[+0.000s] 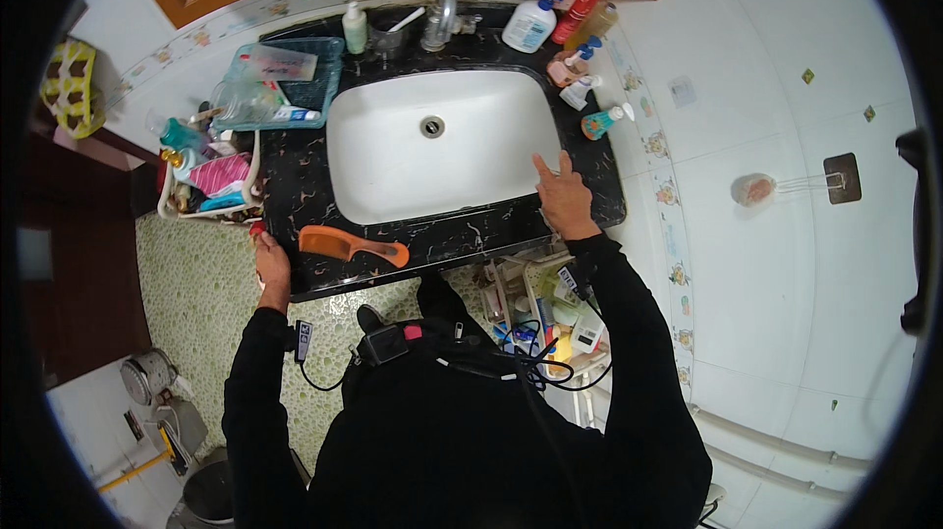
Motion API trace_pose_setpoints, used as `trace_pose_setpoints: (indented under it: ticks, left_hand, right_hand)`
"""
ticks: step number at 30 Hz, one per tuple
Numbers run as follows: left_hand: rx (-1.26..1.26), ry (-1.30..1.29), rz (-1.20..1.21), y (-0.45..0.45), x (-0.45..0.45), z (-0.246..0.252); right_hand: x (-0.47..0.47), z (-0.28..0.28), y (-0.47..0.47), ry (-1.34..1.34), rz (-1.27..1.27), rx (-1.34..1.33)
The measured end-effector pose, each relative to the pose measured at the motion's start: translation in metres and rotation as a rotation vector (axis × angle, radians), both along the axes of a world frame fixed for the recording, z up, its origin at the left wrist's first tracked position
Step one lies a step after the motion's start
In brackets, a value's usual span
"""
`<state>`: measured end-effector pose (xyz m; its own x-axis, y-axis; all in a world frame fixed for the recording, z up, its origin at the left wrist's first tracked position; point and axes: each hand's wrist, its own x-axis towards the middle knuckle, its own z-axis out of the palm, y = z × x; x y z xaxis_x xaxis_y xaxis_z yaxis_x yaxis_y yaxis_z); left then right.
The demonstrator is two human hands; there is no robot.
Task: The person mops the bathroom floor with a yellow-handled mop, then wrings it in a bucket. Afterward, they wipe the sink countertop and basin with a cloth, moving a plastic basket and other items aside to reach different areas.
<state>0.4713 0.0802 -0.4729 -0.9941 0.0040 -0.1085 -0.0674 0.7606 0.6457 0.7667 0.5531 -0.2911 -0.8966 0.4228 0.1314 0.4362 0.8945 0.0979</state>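
Note:
My left hand is at the left edge of the black countertop, its fingers around a small red-ended item that is mostly hidden. Just right of it, an orange comb lies on the front of the counter. My right hand hovers over or rests at the front right rim of the white washbasin, two fingers extended and nothing seen in it. A chrome faucet stands behind the basin, whose drain is uncovered.
Pump bottles, among them a white one with a blue top, line the right back corner. A teal tray holds tubes and clear containers at the left. Beside it hangs or stands a packed white basket. Under the counter is a cluttered rack.

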Motion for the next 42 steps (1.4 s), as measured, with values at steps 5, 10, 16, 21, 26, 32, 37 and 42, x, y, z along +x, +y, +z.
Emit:
trace_pose_setpoints:
  ticks: [5, 10, 16, 21, 26, 32, 37, 42]
  left_hand:
    - [-0.059, 0.121, -0.010, 0.003, 0.001, 0.000]
    - [-0.010, 0.115, 0.014, -0.003, 0.003, -0.002]
    - [-0.015, 0.104, -0.001, -0.010, 0.004, -0.001]
    - [-0.011, 0.097, 0.015, -0.008, 0.007, 0.006]
    - [-0.007, 0.125, 0.038, -0.008, 0.011, 0.004]
    - [-0.046, 0.212, 0.032, -0.011, 0.006, -0.002]
    - [-0.143, 0.112, -0.030, -0.014, 0.004, 0.007]
    - [-0.056, 0.153, 0.000, -0.008, 0.007, 0.003]
  right_hand:
    - [0.062, -0.023, 0.018, -0.070, 0.006, -0.197]
    - [0.092, -0.037, 0.052, -0.030, -0.050, -0.156]
    - [0.056, -0.049, 0.146, 0.127, -0.499, -0.102]
    - [0.065, -0.057, 0.090, -0.018, -0.190, -0.001]
    - [0.089, -0.048, 0.074, 0.044, -0.015, -0.137]
    - [0.054, -0.061, 0.168, -0.050, -0.199, 0.123]
    - [0.067, -0.064, 0.156, 0.096, -0.265, 0.159]
    - [0.087, -0.056, 0.071, -0.092, -0.448, -0.139]
